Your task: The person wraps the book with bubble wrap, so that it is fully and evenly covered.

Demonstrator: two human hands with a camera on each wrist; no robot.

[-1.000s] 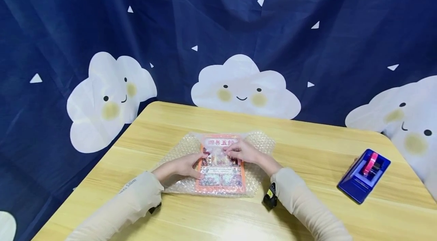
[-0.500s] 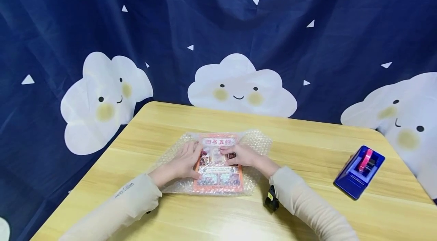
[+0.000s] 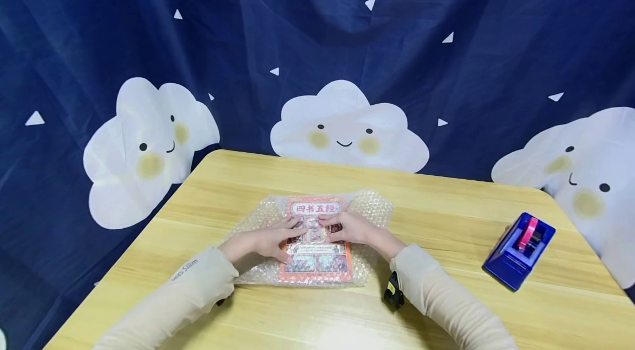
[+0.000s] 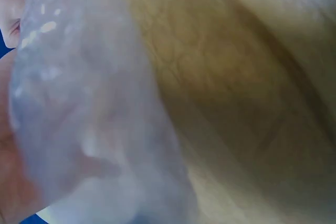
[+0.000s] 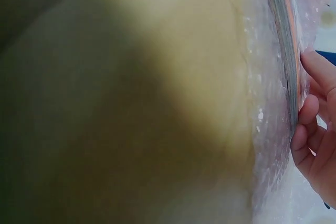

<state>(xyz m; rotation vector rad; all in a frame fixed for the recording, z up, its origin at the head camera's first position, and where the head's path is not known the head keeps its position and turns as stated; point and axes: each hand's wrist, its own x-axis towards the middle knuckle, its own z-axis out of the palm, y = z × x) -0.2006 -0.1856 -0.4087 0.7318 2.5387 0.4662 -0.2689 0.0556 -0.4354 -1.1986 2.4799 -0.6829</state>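
I am watching both hands lying on the book (image 3: 316, 240), which is resting flat on a sheet of bubble wrap (image 3: 369, 208) in the middle of the wooden table (image 3: 446, 212). The left hand (image 3: 270, 240) is touching the book's left edge with straight, spread fingers, gripping nothing. The right hand (image 3: 348, 228) is pressing on the cover from the right side; in the right wrist view its fingers (image 5: 307, 129) are lying along the book's edge (image 5: 283, 40), only lightly bent, so I am judging it open too. The left wrist view is showing only blurred wrap (image 4: 89, 119) and table.

I am judging that the step in hand is centring and steadying the book on the wrap. The next move is probably calling for one hand to be holding the book down while the other is lifting a side of the wrap over it. The blue tape dispenser (image 3: 519, 249) is standing well apart, at the right.
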